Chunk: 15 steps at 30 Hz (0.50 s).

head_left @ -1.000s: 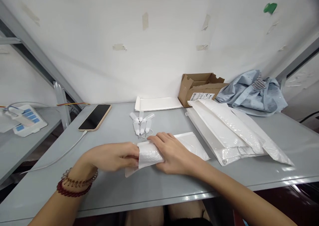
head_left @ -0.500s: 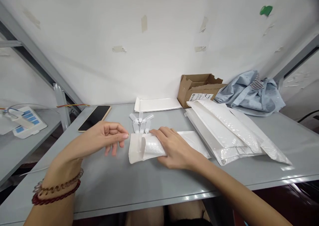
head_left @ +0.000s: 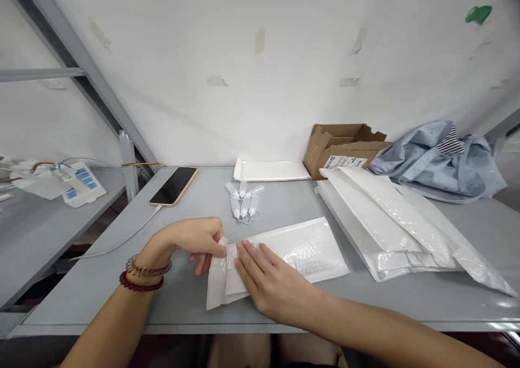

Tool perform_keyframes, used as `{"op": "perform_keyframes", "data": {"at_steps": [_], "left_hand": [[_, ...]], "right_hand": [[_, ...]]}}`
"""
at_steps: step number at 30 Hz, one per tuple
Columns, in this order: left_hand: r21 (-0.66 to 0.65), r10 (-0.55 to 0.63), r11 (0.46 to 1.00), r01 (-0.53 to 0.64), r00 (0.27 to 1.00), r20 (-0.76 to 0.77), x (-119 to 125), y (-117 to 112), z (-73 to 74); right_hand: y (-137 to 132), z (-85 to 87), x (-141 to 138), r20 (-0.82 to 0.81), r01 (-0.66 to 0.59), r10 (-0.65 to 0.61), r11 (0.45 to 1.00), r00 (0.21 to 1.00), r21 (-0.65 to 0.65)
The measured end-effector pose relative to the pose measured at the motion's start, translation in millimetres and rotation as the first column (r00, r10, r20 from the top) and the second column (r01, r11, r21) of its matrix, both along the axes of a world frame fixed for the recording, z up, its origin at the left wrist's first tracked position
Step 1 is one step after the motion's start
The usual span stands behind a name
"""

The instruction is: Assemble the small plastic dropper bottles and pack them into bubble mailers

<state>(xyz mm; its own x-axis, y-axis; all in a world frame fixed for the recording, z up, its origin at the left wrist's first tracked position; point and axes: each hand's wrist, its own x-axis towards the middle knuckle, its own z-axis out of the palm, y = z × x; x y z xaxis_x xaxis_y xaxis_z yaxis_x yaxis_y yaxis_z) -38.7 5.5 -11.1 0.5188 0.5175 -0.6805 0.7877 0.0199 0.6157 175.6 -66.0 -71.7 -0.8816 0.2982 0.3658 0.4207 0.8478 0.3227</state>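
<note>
A white padded envelope (head_left: pixel 320 249) lies at a slant near the front of the grey table, its narrow flap end at the left. My left hand (head_left: pixel 203 241) is closed at that end, thumb and fingers pinching the flap's upper corner. My right hand (head_left: pixel 276 284) lies flat across the envelope beside the flap, fingers stretched out together and pressing on it. Just beyond the envelope sits a cluster of several small white plastic pieces (head_left: pixel 244 201), some with thin loops; their exact kind is unclear.
A phone (head_left: pixel 174 186) with a white cable lies at the left. Flat white envelopes (head_left: pixel 272 170) rest by the wall, next to an open cardboard box (head_left: pixel 339 149). A pile of larger padded envelopes (head_left: pixel 377 222) and a light-blue cloth bag (head_left: pixel 430 159) occupy the right.
My left hand has come to the envelope and taken hold of its flap end. The curled envelope now lies flatter, nearer the front edge, with my right hand spread on it. The view has shifted left.
</note>
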Motion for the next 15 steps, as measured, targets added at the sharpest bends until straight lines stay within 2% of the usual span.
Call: {"op": "perform_keyframes", "data": {"at_steps": [4, 8, 11, 15], "left_hand": [[0.003, 0.025, 1.000, -0.025, 1.000, 0.014, 0.5, -0.8, 3.9], [-0.050, 0.067, 0.997, -0.063, 0.994, 0.081, 6.8, -3.6, 12.9], [-0.099, 0.042, 0.995, -0.025, 0.983, 0.178, 8.7, -4.1, 13.6], [-0.108, 0.047, 0.994, -0.025, 0.976, 0.211, 8.5, -3.5, 4.6]], "right_hand": [[0.4, -0.2, -2.0, 0.012, 0.044, -0.043, 0.981, 0.999, -0.186], [-1.9, 0.5, -3.1, -0.007, 0.080, -0.085, 0.958, 0.996, -0.274], [-4.1, -3.5, -5.1, -0.072, 0.091, -0.110, 0.967, 0.991, -0.237], [-7.5, -7.4, -10.3, -0.234, 0.029, -0.037, 0.999, 0.971, -0.041]]}}
